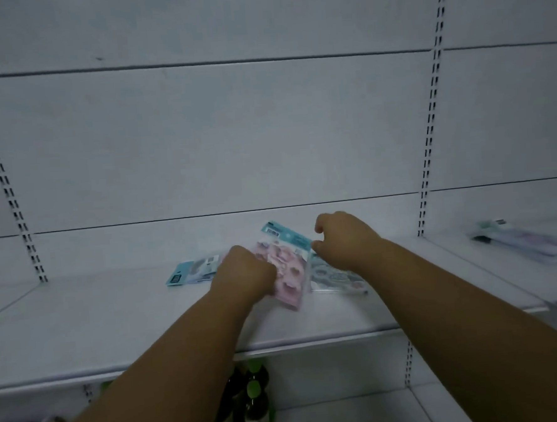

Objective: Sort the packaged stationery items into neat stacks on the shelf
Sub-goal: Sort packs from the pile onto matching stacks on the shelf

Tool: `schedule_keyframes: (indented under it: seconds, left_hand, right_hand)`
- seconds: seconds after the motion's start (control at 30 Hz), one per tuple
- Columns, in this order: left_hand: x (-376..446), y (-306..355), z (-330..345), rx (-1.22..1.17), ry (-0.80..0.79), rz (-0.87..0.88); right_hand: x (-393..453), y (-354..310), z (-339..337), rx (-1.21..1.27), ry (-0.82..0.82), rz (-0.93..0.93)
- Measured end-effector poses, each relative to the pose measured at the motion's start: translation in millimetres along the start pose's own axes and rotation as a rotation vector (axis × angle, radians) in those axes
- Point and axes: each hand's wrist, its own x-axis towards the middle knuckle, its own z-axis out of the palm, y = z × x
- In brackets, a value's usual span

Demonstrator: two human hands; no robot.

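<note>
My left hand (245, 271) is curled round the left edge of a pink pack (286, 272) with a teal header, gripping it so it stands tilted above the white shelf (114, 318), roughly midway between the shelf's back wall and its front edge. My right hand (344, 239) pinches the same pack at its upper right corner, fingers bent, so each grip is grasping that one pack. Just right of it, under my right wrist, a clear pack (336, 277) with pale blue shapes lies flat on the shelf. To the left, partly behind my left hand, a teal-edged pack (193, 271) lies flat toward the back. On the neighbouring shelf section at the far right edge, more blurred packs (526, 239) lie in a loose pile. Below the shelf's front edge stand dark bottles (253, 401) with green caps.
</note>
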Motion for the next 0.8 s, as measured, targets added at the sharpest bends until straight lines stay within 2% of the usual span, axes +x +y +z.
schedule_keyframes:
  seconds: [0.1,0.23,0.37,0.5,0.6,0.7,0.8]
  left_hand:
    - [-5.2,-8.6,-13.7,-0.428,0.123,-0.029]
    - [-16.7,-13.4,-32.0,-0.765,0.196,0.044]
    - [-19.8,-16.2,-45.0,-0.9,0.188,0.057]
    - [-27.0,-21.3,-46.5,-0.985,0.135,0.064]
    - [-34.8,-24.8,-41.7,-1.024,0.106,0.104]
    - [-40.6,-24.4,-35.3,-1.01,0.071,0.135]
    - [-42.8,-16.3,-29.1,-1.015,0.022,0.146]
  right_hand:
    - [-2.2,2.4,7.4,-0.013,-0.01,0.045]
    - [-6.5,8.7,25.2,-0.111,-0.121,0.201]
    - [-7.6,10.9,44.1,-0.098,-0.222,0.41]
    - [6.3,5.2,52.0,-0.104,-0.278,0.381]
    - [8.4,1.9,51.0,-0.004,-0.214,0.372]
    - [6.1,4.2,49.5,0.284,-0.112,0.394]
    - [6.1,14.8,44.2,0.522,0.094,0.291]
